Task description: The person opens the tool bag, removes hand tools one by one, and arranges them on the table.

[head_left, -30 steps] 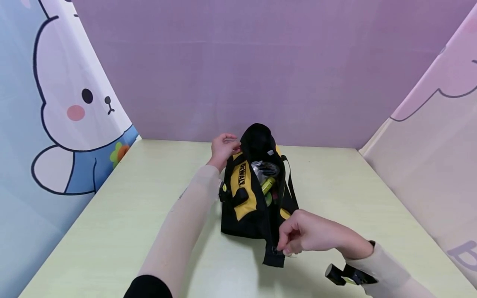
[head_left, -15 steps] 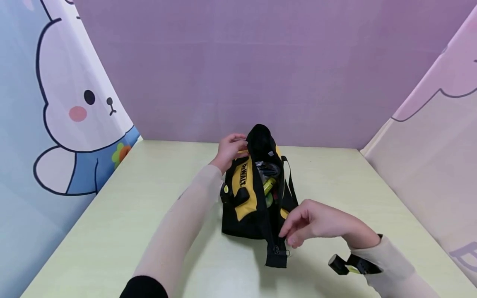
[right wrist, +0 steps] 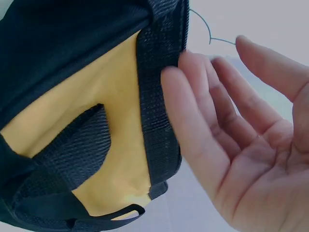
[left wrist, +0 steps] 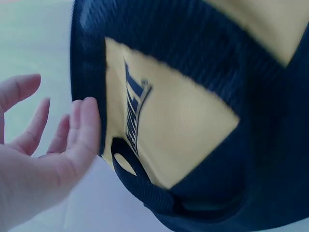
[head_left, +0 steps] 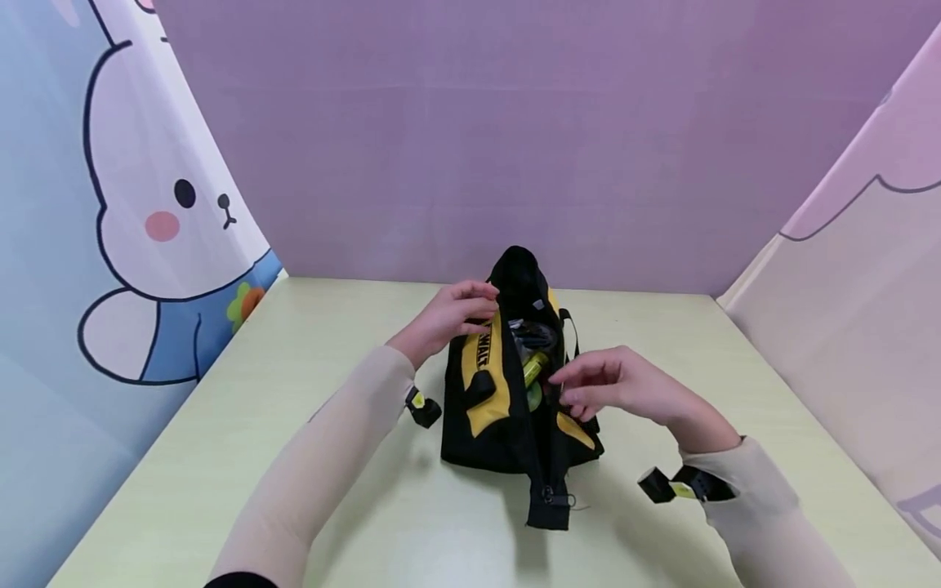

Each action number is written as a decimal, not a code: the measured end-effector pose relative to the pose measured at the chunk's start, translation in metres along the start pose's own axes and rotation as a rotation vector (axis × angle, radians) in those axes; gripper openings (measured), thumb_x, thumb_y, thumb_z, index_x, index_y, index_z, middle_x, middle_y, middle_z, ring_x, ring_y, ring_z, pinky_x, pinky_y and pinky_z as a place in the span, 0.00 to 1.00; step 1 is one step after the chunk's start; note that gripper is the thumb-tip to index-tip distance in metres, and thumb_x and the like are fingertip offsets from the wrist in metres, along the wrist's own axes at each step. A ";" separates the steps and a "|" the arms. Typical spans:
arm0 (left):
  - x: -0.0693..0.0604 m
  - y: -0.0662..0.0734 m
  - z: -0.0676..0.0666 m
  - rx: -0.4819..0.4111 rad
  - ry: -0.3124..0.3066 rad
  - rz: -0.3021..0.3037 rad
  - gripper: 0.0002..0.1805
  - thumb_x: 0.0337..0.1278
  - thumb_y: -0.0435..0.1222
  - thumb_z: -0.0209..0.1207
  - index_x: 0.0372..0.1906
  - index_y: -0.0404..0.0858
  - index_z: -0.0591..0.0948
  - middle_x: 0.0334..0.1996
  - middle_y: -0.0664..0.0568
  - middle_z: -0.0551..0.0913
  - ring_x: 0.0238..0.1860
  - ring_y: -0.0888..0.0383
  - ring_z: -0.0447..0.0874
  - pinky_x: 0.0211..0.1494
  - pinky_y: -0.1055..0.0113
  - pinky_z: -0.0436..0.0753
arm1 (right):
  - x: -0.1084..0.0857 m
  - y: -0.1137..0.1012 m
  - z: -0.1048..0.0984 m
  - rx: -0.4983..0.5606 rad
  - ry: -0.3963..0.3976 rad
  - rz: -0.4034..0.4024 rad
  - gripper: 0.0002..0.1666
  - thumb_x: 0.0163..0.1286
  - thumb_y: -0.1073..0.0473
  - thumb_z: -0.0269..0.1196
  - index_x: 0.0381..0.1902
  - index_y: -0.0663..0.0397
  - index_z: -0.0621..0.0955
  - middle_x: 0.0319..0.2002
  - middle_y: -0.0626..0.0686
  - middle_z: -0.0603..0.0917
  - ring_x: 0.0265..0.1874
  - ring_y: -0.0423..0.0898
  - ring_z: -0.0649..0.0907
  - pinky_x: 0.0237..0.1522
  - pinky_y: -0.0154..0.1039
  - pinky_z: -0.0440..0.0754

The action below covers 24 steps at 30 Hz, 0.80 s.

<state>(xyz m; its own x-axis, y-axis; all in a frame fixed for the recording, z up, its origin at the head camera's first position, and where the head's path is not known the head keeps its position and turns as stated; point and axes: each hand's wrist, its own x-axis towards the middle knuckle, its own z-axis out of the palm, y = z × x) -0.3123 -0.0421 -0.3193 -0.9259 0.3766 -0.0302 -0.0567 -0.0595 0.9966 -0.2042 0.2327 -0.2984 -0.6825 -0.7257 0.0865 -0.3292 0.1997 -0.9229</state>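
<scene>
A black and yellow tool bag point(head_left: 459, 425) with DEWALT lettering stands on the table, its zipped top gaping. Inside it lie a yellow-green cylinder point(head_left: 535, 367), a round green item point(head_left: 534, 397) and a clear plastic package point(head_left: 531, 335). My left hand point(head_left: 457, 317) is at the bag's left rim, fingers loosely bent; in the left wrist view its fingertips touch the black edge. On the other side my right hand point(head_left: 613, 381) has its fingers relaxed, and the right wrist view shows fingertips against the right rim. Neither hand grips anything. The zipper pull point(head_left: 549, 494) hangs at the near end flap.
The pale table point(head_left: 353, 523) extends around the bag. A purple backdrop point(head_left: 470, 147) rises behind, with a rabbit-print sheet point(head_left: 140, 147) on the left and a pink-and-cream sheet point(head_left: 867, 310) on the right. Small black cameras point(head_left: 657, 486) are strapped to both wrists.
My right hand has let go of the zipper pull and moved up along the bag's right rim. The left hand has moved from the far left corner slightly nearer and right.
</scene>
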 end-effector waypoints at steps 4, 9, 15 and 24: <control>-0.013 -0.001 0.003 0.071 -0.051 -0.017 0.18 0.73 0.35 0.54 0.62 0.33 0.76 0.56 0.47 0.78 0.48 0.51 0.80 0.50 0.57 0.84 | 0.007 0.005 -0.002 -0.054 0.099 0.043 0.20 0.72 0.67 0.60 0.57 0.78 0.75 0.38 0.59 0.84 0.30 0.48 0.86 0.35 0.44 0.88; -0.025 -0.004 0.006 0.127 -0.143 -0.051 0.18 0.74 0.41 0.54 0.61 0.39 0.79 0.36 0.49 0.77 0.31 0.54 0.79 0.35 0.63 0.84 | 0.014 0.013 -0.003 -0.100 0.127 0.065 0.20 0.73 0.66 0.59 0.59 0.73 0.76 0.28 0.58 0.81 0.22 0.48 0.82 0.29 0.47 0.86; -0.031 -0.005 0.007 0.271 -0.230 -0.061 0.24 0.74 0.54 0.48 0.61 0.45 0.80 0.26 0.50 0.76 0.23 0.55 0.75 0.28 0.65 0.79 | 0.020 0.017 -0.004 -0.126 0.120 0.134 0.20 0.74 0.64 0.59 0.59 0.73 0.75 0.23 0.56 0.78 0.18 0.46 0.79 0.27 0.48 0.85; -0.035 0.004 0.003 0.440 -0.211 -0.033 0.30 0.72 0.60 0.45 0.47 0.36 0.78 0.30 0.46 0.83 0.26 0.53 0.81 0.32 0.58 0.82 | 0.023 0.017 -0.002 -0.217 0.164 0.197 0.10 0.74 0.61 0.60 0.42 0.65 0.81 0.22 0.54 0.78 0.20 0.45 0.78 0.25 0.41 0.83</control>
<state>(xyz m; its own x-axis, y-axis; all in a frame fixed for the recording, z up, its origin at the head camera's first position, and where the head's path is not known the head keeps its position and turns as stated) -0.2789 -0.0525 -0.3143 -0.8276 0.5537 -0.0918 0.1205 0.3351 0.9344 -0.2264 0.2208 -0.3111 -0.8367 -0.5475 -0.0099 -0.2999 0.4734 -0.8282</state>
